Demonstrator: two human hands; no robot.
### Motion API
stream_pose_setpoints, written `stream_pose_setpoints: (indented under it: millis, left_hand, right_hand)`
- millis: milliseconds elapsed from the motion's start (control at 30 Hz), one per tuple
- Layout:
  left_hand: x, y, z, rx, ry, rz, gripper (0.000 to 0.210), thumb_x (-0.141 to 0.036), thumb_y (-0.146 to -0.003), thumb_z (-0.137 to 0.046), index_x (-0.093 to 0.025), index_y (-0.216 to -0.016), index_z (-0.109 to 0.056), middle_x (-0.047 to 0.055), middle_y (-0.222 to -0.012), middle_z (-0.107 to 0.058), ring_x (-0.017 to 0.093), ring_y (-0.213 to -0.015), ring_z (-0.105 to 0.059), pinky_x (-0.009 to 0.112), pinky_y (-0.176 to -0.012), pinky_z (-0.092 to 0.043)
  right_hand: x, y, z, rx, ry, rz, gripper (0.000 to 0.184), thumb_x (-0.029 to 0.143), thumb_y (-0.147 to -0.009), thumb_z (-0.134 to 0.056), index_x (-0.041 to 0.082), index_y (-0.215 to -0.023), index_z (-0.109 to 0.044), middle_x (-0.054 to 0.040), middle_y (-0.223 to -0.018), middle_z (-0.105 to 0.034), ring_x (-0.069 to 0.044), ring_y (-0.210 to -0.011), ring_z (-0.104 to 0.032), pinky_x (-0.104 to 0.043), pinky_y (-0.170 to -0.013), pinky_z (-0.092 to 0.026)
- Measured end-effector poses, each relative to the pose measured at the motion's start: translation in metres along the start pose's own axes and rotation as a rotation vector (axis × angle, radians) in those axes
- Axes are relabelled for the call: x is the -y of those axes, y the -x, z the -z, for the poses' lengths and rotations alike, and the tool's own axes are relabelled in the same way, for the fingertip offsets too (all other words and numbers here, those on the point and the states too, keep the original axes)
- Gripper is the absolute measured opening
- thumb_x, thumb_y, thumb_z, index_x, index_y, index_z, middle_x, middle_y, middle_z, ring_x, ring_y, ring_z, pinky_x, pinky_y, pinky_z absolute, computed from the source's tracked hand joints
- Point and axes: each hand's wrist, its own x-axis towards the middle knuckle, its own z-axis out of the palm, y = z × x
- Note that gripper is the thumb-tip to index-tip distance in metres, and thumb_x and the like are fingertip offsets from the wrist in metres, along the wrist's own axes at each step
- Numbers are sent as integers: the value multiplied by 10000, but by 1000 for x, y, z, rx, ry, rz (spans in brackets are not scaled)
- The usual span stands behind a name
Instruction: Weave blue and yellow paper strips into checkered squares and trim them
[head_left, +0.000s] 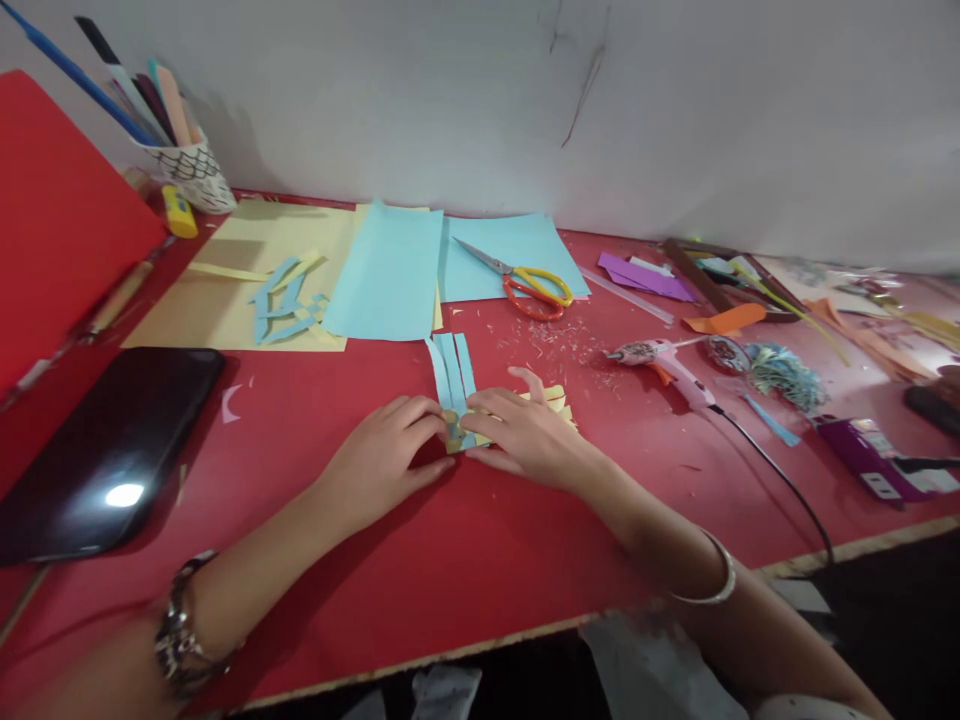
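Several light-blue paper strips (pixel 453 372) fan upward from a small weave of blue and yellow paper strips (pixel 454 432) on the red tabletop. At its left edge, the bent fingertips of my left hand (pixel 382 450) press and hold the weave, thumb below. My right hand (pixel 529 435) lies over the right part, its fingers gripping the strips and hiding much of them. Yellow strip ends (pixel 559 402) stick out beyond the right hand. Behind them, scissors (pixel 517 280) with yellow and red handles rest on a light-blue sheet (pixel 472 245).
Another blue sheet (pixel 390 275) overlaps yellow paper (pixel 225 270) with woven scraps (pixel 289 305). A black phone (pixel 112 440) lies left, near a pen cup (pixel 195 175). To the right are a pink glue gun (pixel 667 370) with its cord, a yarn tassel (pixel 784 375) and a purple box (pixel 874 455).
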Motion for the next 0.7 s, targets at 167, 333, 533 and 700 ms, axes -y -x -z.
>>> stream_pose_setpoints:
  millis: [167, 333, 533, 700]
  left_hand:
    - [-2, 0, -1, 13, -38, 46, 148, -328, -783, -569, -186, -825, -573, 50, -936, -602, 188, -823, -579, 312, -689, -481]
    - [-3, -2, -1, -22, -86, 16, 109, -283, -810, -556, -177, -810, -580, 42, -874, -607, 182, -775, -574, 296, -651, -466]
    - [-2, -1, -2, -75, -157, -77, 169, -228, -868, -465, -164, -755, -573, 31, -757, -594, 163, -685, -550, 259, -570, -420]
    - [0, -2, -2, -51, -77, -90, 211, -208, -896, -397, -151, -777, -562, 38, -769, -589, 152, -705, -563, 247, -595, -439]
  right_hand:
    - [1, 0, 1, -67, 83, 59, 191, 278, -887, -446, 178, -924, -604, -59, -986, -653, -162, -859, -611, -418, -999, -182]
    - [2, -2, 4, -24, 33, 21, 181, 283, -875, -469, 179, -902, -614, -63, -994, -655, -172, -866, -616, -437, -1014, -153]
    - [-1, 1, 6, 18, -116, -40, 189, 322, -858, -501, 200, -959, -603, -57, -1064, -633, -179, -951, -597, -437, -1017, -155]
    - [-5, 2, 5, 40, -209, -64, 194, 311, -844, -517, 210, -989, -600, -64, -1090, -615, -184, -979, -584, -465, -1012, -154]
